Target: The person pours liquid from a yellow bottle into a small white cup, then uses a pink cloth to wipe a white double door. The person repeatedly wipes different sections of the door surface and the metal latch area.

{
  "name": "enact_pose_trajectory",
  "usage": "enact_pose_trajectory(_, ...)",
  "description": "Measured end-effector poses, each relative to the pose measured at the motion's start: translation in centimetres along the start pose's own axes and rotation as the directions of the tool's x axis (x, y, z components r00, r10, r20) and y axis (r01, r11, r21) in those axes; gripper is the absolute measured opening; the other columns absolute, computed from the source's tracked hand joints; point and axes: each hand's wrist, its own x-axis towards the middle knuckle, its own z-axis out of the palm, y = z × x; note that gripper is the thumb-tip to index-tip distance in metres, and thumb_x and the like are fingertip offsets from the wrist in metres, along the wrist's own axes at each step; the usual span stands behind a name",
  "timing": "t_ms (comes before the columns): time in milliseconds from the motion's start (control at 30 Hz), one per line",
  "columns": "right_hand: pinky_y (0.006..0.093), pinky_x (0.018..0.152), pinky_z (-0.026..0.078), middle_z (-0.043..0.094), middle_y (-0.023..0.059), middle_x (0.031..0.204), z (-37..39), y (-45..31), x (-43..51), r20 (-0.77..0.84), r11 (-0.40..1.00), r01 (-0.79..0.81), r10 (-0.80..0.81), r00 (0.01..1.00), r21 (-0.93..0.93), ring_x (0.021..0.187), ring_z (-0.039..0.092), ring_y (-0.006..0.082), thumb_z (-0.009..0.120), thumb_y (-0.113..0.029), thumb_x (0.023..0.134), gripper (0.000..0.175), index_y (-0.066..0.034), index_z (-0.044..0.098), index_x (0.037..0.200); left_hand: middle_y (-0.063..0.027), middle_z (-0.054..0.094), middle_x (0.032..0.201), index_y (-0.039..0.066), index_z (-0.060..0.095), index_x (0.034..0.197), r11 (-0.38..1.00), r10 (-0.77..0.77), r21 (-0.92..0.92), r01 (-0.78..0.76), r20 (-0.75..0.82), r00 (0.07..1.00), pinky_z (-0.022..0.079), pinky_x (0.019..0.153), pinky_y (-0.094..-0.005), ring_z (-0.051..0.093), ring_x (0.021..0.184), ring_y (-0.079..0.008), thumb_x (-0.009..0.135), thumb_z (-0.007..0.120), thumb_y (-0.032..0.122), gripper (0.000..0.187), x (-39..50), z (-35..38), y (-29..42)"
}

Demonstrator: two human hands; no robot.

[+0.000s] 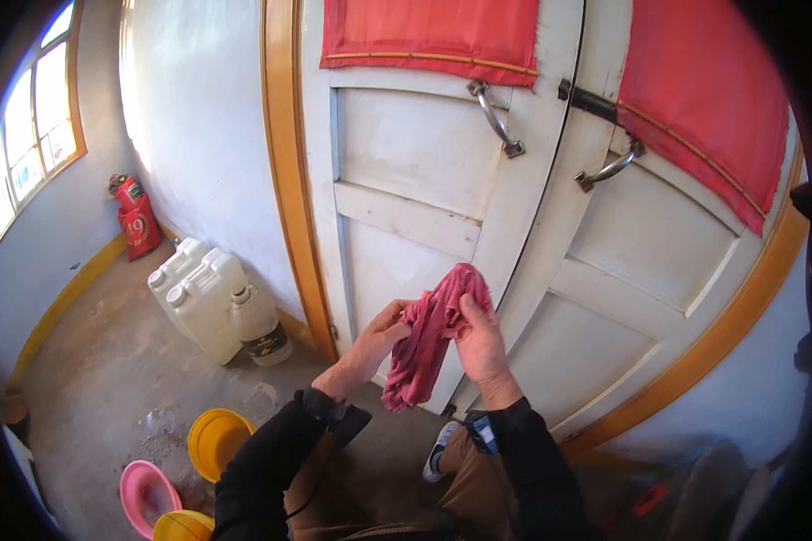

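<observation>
A crumpled dark-pink cloth (425,351) hangs between my two hands, in front of a white wooden double door (406,152). My left hand (377,338) grips its left side, the fingers partly hidden behind the fabric. On the upper right, my right hand (482,341) pinches it with the thumb on top. The cloth's lower end dangles free. Each door leaf carries a metal pull handle, the left handle (495,120) and the right handle (610,166). Red fabric panels, a left panel (430,30) and a right panel (707,101), cover the door's upper parts.
White plastic jerrycans (206,297) and a large plastic bottle (261,328) stand on the floor by the wall. Behind them is a red bag (137,226). A yellow bucket (220,443) and a pink basin (149,497) sit at lower left. A dark sliding bolt (589,103) spans the door gap.
</observation>
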Motion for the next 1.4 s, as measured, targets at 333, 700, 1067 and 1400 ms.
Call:
enact_pose_trajectory(333, 0.0421, 0.081, 0.055, 0.053, 0.0169, 0.122, -0.9, -12.0, 7.3, 0.540, -0.285, 0.465, -0.547, 0.639, -0.838, 0.100, 0.064, 0.0360, 0.064, -0.006, 0.090, 0.042, -0.0018, 0.063, 0.132, -0.0084, 0.064, 0.132, 0.005, 0.059, 0.141, 0.999, 0.027, 0.048, -0.025, -0.040, 0.999, 0.049, 0.102, -0.0355, 0.062, 0.122, -0.0187, 0.107, 0.059, 0.022, 0.037, -2.0, -7.2, -9.4)
enact_pose_trajectory(700, 0.0412, 0.075, 0.060, 0.055, 0.0091, 0.123, 3.3, -22.8, 12.6, 0.817, -0.924, 0.253, -0.097, 0.568, -0.286, 0.101, 0.066, 0.0282, 0.064, 0.001, 0.082, 0.035, -0.0116, 0.068, 0.114, -0.0045, 0.072, 0.110, 0.007, 0.066, 0.131, 0.970, -0.228, -0.110, 0.215, -0.123, 0.966, 0.052, 0.088, -0.0301, 0.068, 0.103, -0.0153, 0.103, 0.061, 0.015, 0.029, -8.3, -11.1, -24.5)
enact_pose_trajectory(1067, 0.0377, 0.079, 0.057, 0.056, 0.0092, 0.131, 4.5, -24.9, 13.3, 0.745, -0.963, 0.267, 0.154, 0.648, -0.033, 0.106, 0.061, 0.0261, 0.062, -0.006, 0.084, 0.031, -0.0105, 0.067, 0.114, -0.0044, 0.072, 0.108, 0.008, 0.067, 0.129, 0.962, -0.259, -0.130, 0.241, -0.151, 0.954, 0.052, 0.088, -0.0295, 0.068, 0.102, -0.0150, 0.103, 0.058, 0.013, 0.028, -8.3, -10.9, -23.6)
enact_pose_trajectory(1400, 0.0334, 0.075, 0.053, 0.054, 0.0049, 0.129, 4.8, -24.6, 14.0, 0.762, -0.961, 0.272, 0.217, 0.610, 0.055, 0.105, 0.059, 0.0212, 0.065, -0.007, 0.083, 0.028, -0.0129, 0.063, 0.110, -0.0052, 0.072, 0.108, 0.007, 0.067, 0.129, 0.958, -0.275, -0.123, 0.259, -0.141, 0.951, 0.052, 0.087, -0.0298, 0.067, 0.101, -0.0154, 0.103, 0.058, 0.011, 0.028, -8.4, -10.8, -24.0)
